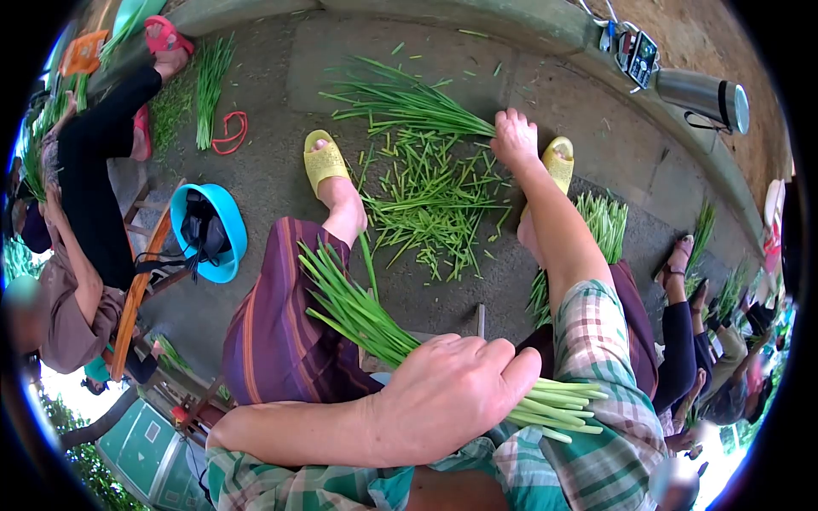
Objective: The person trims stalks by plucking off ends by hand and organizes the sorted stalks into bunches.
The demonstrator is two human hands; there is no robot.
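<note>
My left hand (pixel 460 387) is closed round green stalks (pixel 362 319); my right hand (pixel 516 138) pinches the far bunch (pixel 409 100), which needs a snug hold.

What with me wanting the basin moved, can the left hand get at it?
Probably, with a lean: the basin stands beside the left knee, its near rim uncovered, but the left hand would first have to release its stalks.

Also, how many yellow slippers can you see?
2. One yellow slipper is on the left foot; the other is on the right foot, partly hidden by the right arm.
</note>
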